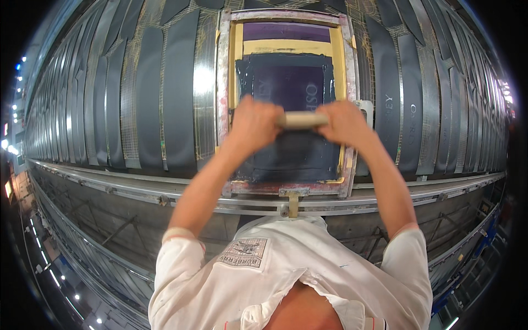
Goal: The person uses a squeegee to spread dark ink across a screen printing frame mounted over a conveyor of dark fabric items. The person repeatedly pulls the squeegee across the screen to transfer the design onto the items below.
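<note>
A screen-printing frame (346,60) lies on a long bed, its inside edged with yellow tape (286,47) around a dark, ink-coated mesh (286,157) with glossy smears and faint pale lettering. Across the mesh is a light squeegee-like bar (301,119), slightly blurred. My left hand (258,122) grips the bar's left end and my right hand (342,122) grips its right end, both with fingers wrapped round it. The bar's lower part is hard to make out.
Dark grey cut panels (151,96), some printed with pale lettering, lie in rows on the metal bed on both sides. A metal rail (154,187) runs along the near edge, with a bracket (292,202) at the frame's front. Structural struts show below the rail.
</note>
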Available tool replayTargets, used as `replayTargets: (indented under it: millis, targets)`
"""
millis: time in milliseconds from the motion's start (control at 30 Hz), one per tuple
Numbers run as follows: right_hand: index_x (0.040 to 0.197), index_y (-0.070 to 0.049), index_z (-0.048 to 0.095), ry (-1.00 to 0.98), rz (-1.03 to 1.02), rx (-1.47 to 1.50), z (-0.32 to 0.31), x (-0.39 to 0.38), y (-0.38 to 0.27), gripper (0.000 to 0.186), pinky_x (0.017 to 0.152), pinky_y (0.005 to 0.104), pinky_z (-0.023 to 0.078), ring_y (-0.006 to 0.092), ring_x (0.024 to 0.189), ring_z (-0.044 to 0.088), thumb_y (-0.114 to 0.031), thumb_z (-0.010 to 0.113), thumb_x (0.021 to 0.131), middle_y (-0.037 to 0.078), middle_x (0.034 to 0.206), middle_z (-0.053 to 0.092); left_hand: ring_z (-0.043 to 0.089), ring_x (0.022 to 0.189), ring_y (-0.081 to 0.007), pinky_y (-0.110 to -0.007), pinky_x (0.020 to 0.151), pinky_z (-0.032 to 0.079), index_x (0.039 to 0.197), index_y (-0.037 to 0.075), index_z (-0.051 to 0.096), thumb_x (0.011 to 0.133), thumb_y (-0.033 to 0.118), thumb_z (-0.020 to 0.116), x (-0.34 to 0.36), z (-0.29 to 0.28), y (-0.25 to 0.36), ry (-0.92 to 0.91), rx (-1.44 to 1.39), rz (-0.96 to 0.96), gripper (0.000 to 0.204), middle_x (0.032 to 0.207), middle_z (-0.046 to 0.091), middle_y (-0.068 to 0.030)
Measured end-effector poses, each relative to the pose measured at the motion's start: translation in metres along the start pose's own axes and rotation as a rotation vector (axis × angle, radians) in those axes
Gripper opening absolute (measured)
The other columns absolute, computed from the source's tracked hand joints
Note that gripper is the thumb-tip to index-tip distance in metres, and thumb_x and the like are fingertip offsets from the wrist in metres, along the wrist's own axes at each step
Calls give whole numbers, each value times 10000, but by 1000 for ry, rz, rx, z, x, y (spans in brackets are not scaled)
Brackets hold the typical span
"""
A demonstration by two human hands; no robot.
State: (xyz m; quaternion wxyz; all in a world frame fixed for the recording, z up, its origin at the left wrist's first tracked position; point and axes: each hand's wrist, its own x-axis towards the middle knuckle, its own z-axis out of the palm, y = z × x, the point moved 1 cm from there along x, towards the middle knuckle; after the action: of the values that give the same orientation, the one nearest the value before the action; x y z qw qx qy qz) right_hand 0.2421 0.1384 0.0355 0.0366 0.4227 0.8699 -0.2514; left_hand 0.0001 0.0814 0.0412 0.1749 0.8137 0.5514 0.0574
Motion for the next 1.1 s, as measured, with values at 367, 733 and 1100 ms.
replayTargets:
  millis: [367, 733, 1100]
  targets:
    - [1001, -7, 769, -108, 76, 88, -86, 148, 59, 434, 724, 398, 553, 309, 759, 727, -280, 903, 691, 181, 798, 744, 724, 870, -358, -457, 792, 562, 997, 156, 801, 665, 374, 868, 145, -50, -91, -9, -101, -97, 402, 862, 757, -139]
    - [902, -52, 754, 84, -58, 66, -6, 25, 10, 309, 751, 448, 560, 376, 754, 707, -263, 872, 709, 184, 770, 715, 696, 735, -351, -478, 765, 525, 820, 126, 733, 659, 245, 911, 24, 2, -22, 110, -83, -35, 268, 734, 709, -116]
    - [1161, -76, 739, 692, 306, 268, 18, -28, 50, 481, 985, 458, 502, 377, 1058, 688, -484, 758, 908, 185, 1102, 747, 651, 840, -238, -402, 849, 423, 919, 125, 708, 641, 78, 848, -85, 37, 32, 275, 56, 51, 315, 914, 702, -18]
